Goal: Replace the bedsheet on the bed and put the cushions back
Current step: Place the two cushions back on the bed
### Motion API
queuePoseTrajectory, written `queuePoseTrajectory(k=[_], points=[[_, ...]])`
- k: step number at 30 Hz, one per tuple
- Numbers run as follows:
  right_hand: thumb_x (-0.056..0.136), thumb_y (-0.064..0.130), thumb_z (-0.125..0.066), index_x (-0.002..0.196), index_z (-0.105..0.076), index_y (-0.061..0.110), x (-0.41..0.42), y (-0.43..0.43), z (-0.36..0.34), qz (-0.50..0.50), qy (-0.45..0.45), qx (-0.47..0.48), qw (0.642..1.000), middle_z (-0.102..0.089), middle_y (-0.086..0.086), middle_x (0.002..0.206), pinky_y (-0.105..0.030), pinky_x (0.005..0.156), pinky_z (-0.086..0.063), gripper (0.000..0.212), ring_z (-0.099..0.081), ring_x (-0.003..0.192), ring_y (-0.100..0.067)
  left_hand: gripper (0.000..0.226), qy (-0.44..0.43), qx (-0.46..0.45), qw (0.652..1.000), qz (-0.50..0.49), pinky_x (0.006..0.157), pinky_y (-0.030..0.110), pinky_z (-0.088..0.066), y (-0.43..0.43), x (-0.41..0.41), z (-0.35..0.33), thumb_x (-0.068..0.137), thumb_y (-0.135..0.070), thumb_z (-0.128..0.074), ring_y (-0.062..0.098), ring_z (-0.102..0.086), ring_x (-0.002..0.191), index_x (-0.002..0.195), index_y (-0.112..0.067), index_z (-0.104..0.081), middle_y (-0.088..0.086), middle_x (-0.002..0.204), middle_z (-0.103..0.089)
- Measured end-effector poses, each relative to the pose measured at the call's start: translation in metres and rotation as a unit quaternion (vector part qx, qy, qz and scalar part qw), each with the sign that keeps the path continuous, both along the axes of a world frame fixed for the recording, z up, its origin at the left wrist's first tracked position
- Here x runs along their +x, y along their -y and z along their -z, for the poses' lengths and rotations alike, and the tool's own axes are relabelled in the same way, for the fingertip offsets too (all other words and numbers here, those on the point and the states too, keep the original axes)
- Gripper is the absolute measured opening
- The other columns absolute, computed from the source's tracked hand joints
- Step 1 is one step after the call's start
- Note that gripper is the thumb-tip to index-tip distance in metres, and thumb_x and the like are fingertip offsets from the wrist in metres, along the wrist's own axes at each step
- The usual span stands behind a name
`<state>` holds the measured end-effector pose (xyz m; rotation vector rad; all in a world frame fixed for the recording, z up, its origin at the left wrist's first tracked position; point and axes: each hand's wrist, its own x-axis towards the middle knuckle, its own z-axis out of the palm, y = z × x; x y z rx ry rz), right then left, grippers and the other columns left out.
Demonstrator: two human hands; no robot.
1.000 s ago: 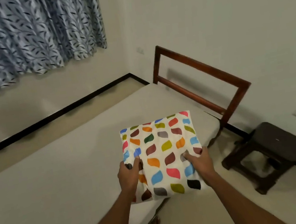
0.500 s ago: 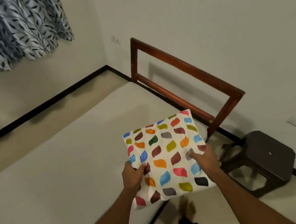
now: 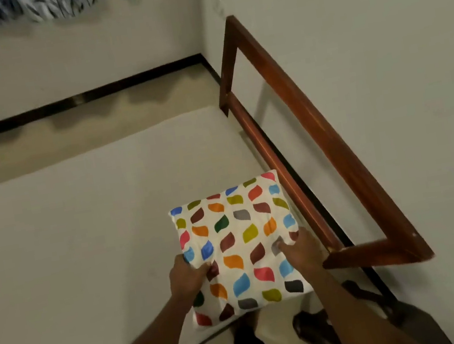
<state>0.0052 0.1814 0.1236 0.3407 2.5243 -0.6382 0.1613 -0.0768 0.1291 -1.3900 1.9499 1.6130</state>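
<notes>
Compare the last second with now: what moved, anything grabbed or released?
The cushion was carried toward the headboard and is now close beside its lower rail, over the bed corner. The person stepped closer and the view tilted down. Nothing grabbed or released: left hand and right hand grip the cushion as before. The bed looks unchanged.

Patterned cushion (image 3: 239, 241) at the near right corner of the sheeted bed (image 3: 331, 143)
A square white cushion printed with many-coloured leaf shapes is held tilted beside the wooden end rail, over a plain off-white bedsheet (image 3: 82, 239) that is spread smooth and flat.
</notes>
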Motion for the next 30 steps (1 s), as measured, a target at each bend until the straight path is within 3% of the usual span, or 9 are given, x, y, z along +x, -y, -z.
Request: queuePoseTrajectory(k=[5,10,12,18,22,24,30], points=[[0.087,0.067,-0.066,0.139,-0.047,0.021,-0.095,-0.017,0.056,-0.034,0.042,0.007,0.998,-0.06,-0.004,0.135,-0.052,0.112,-0.045,0.072,-0.058,0.128,-0.03,0.065,0.038,-0.01,0.998,-0.051,0.095,0.044,-0.059,-0.047,-0.076,0.053,0.078,-0.047,-0.086,0.024,-0.068,0.108,0.126,-0.023,-0.051,-0.002,0.119,-0.068],[0.088,0.028,-0.073,0.122,-0.059,0.015,-0.159,-0.027,0.123,-0.075,0.085,-0.031,0.993,-0.064,-0.003,0.109,-0.04,0.09,-0.055,0.039,-0.065,0.104,-0.026,0.065,0.076,-0.024,0.994,-0.069,0.097,0.044,-0.058,-0.068,-0.136,0.116,0.083,-0.046,-0.083,0.024,-0.065,0.109,0.129,-0.019,-0.046,-0.002,0.12,-0.062],[0.091,0.033,-0.074,0.127,-0.058,0.013,-0.17,-0.023,0.14,-0.075,0.089,-0.026,0.993,-0.064,-0.004,0.112,-0.038,0.091,-0.054,0.044,-0.065,0.108,-0.027,0.062,0.086,-0.032,0.993,-0.075,0.096,0.043,-0.058,-0.071,-0.149,0.132,0.084,-0.046,-0.082,0.024,-0.066,0.108,0.127,-0.02,-0.046,-0.001,0.119,-0.062],[0.084,0.047,-0.081,0.142,-0.046,0.017,-0.178,-0.029,0.211,-0.08,0.085,-0.026,0.993,-0.061,-0.009,0.136,-0.053,0.108,-0.05,0.074,-0.06,0.128,-0.033,0.047,0.138,-0.002,0.986,-0.095,0.096,0.045,-0.058,-0.085,-0.162,0.182,0.092,-0.033,-0.078,0.024,-0.064,0.109,0.118,-0.026,-0.04,-0.003,0.114,-0.058],[0.09,0.035,-0.079,0.158,-0.026,0.018,-0.172,-0.018,0.202,-0.094,0.076,-0.01,0.993,-0.045,-0.012,0.154,-0.052,0.115,-0.042,0.088,-0.047,0.141,-0.036,0.045,0.168,0.022,0.983,-0.067,0.099,0.043,-0.055,-0.084,-0.168,0.181,0.095,-0.032,-0.074,0.019,-0.057,0.104,0.122,-0.023,-0.04,-0.002,0.115,-0.055],[0.094,0.034,-0.074,0.159,-0.022,0.018,-0.17,-0.01,0.189,-0.125,0.053,0.001,0.991,-0.044,-0.013,0.154,-0.051,0.112,-0.044,0.085,-0.049,0.14,-0.036,0.049,0.172,0.039,0.983,-0.054,0.1,0.042,-0.055,-0.08,-0.172,0.169,0.093,-0.032,-0.076,0.019,-0.056,0.105,0.126,-0.02,-0.042,0.0,0.117,-0.055],[0.096,0.031,-0.067,0.148,-0.04,0.019,-0.159,0.012,0.113,-0.243,0.095,0.022,0.965,-0.054,-0.006,0.141,-0.047,0.107,-0.051,0.06,-0.056,0.131,-0.032,0.06,0.166,-0.003,0.985,0.057,0.092,0.03,-0.05,-0.071,-0.171,0.092,0.093,-0.032,-0.075,0.024,-0.058,0.114,0.141,-0.01,-0.046,0.01,0.135,-0.057]])
